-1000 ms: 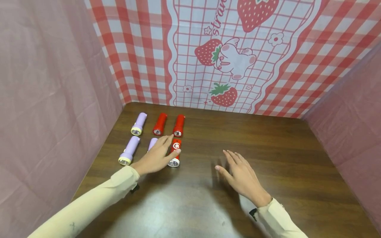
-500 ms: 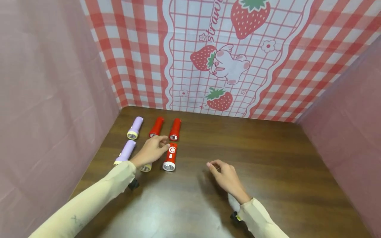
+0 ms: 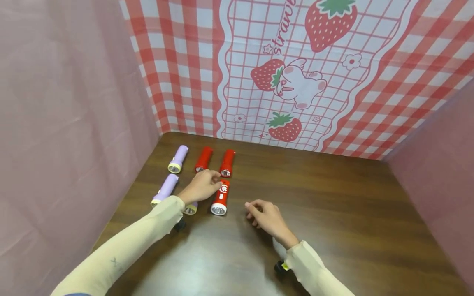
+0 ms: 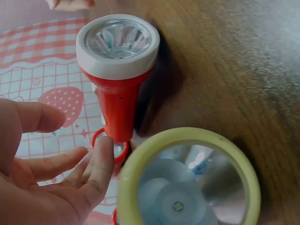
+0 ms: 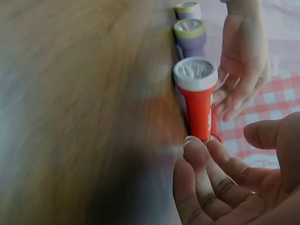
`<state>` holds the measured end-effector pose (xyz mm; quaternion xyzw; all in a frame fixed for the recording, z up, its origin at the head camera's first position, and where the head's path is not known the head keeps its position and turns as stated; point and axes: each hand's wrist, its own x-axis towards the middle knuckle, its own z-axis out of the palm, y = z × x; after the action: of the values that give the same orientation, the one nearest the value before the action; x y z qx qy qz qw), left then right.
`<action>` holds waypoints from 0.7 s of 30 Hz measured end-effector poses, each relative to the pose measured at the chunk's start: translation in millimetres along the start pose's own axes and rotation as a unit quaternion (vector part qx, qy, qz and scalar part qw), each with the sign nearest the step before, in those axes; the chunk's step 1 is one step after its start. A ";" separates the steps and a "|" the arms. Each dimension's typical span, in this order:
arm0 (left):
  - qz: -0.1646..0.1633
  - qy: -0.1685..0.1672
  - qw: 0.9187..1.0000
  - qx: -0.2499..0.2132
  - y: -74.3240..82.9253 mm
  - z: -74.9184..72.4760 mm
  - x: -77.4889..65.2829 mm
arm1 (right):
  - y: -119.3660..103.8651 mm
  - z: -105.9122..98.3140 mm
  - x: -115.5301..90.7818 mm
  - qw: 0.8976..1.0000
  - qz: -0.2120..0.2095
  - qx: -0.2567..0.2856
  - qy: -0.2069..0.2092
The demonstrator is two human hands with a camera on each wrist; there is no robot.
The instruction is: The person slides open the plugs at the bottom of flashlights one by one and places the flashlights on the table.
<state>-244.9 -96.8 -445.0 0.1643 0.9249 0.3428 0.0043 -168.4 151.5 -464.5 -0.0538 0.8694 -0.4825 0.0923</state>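
Two rows of flashlights lie on the wooden table in the head view. My left hand (image 3: pixel 201 187) hovers over a purple flashlight (image 3: pixel 190 208), hiding most of it, with its fingertips beside the tail of a red flashlight with a white head (image 3: pixel 221 197). In the left wrist view, thumb and fingers stand apart, holding nothing; the red-and-white flashlight (image 4: pixel 119 93) and the purple one's yellow rim (image 4: pixel 129 187) are close by. To the right of them is my right hand (image 3: pixel 268 218), fingers loosely bent, also holding nothing; in the right wrist view the red-and-white flashlight (image 5: pixel 199 108) lies beyond its fingertips.
Behind lie a purple flashlight (image 3: pixel 178 159) and two red ones, one left (image 3: pixel 204 159) and one right (image 3: pixel 227 162). Another purple flashlight (image 3: pixel 165 189) is at the near left. A strawberry-print cloth (image 3: pixel 281 82) hangs behind, with pink cloth (image 3: pixel 74 123) at the sides.
Both hands' fingers have become more bent. My left hand has drawn off the red-and-white flashlight, showing more of it, and my right hand has moved left toward it. The flashlights stay in place.
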 end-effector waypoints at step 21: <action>-0.027 -0.031 0.999 0.015 -6.9 -10.2 5.0 | -17.3 43.4 29.4 0.999 0.024 -0.029 -0.031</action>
<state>-252.9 -106.6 -441.1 0.1502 0.9336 0.3230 0.0396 -187.8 101.1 -475.4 -0.0509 0.8810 -0.4524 0.1289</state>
